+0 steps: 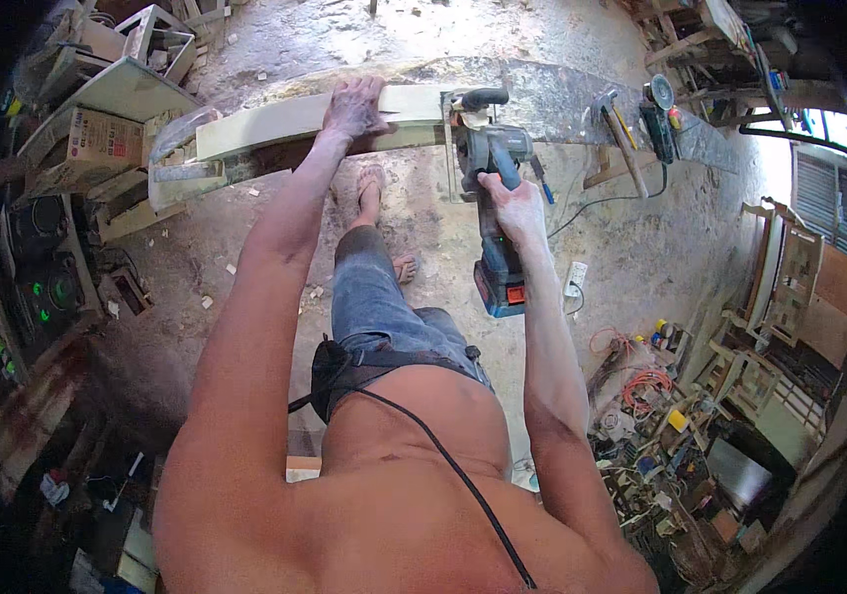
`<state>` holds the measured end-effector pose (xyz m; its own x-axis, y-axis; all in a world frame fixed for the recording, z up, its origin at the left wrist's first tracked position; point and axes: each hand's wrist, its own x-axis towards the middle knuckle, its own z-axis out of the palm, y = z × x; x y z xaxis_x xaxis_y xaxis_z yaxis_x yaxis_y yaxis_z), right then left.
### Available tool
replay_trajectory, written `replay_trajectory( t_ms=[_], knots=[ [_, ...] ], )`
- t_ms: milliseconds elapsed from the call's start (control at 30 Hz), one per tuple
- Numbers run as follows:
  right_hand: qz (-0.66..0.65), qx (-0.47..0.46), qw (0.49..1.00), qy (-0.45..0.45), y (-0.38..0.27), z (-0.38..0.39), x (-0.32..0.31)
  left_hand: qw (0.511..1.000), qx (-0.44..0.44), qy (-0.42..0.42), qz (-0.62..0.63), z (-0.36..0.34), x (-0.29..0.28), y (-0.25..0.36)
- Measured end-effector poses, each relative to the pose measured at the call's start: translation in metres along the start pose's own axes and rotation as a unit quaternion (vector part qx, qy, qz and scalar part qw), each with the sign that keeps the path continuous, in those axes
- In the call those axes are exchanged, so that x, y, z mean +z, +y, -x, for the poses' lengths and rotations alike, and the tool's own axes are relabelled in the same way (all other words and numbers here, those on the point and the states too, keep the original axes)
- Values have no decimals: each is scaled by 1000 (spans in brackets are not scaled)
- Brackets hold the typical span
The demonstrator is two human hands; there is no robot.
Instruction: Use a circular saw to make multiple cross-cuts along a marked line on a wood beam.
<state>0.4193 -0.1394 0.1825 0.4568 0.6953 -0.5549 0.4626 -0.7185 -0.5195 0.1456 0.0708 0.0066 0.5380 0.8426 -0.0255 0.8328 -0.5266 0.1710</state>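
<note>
A pale, curved board (240,133) lies along a long, worn bench (562,94). My left hand (353,109) grips the board left of the saw, fingers bent over its upper edge. My right hand (513,206) holds the handle of a cordless circular saw (488,148), whose base sits at the board's right part; the battery hangs below my hand. Just right of the saw is a slim blue-handled tool (543,180). Farther right on the bench lie a hammer (629,156) and an angle grinder (654,121) with a cord.
A cardboard box (103,141) and wood scraps sit at the left, above black speakers (47,287). A white power strip (576,279) lies on the concrete floor (206,247). Coiled orange cable (648,389), tools and clutter fill the lower right; boards (799,267) lean at the right.
</note>
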Motion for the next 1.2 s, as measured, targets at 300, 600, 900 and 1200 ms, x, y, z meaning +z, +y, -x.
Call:
replay_trajectory(
  t_ms=[300,600,900,1200],
  knots=[
    [31,27,999,0,5,-20,3,998,7,11,55,5,-13,4],
    [-2,31,999,35,2,-47,13,999,-3,-6,49,4,-13,6],
    [3,22,999,32,-17,-65,6,999,-5,-16,39,7,-24,10],
    [30,11,999,35,-42,-100,-1,999,8,-16,28,6,-23,7]
  ],
)
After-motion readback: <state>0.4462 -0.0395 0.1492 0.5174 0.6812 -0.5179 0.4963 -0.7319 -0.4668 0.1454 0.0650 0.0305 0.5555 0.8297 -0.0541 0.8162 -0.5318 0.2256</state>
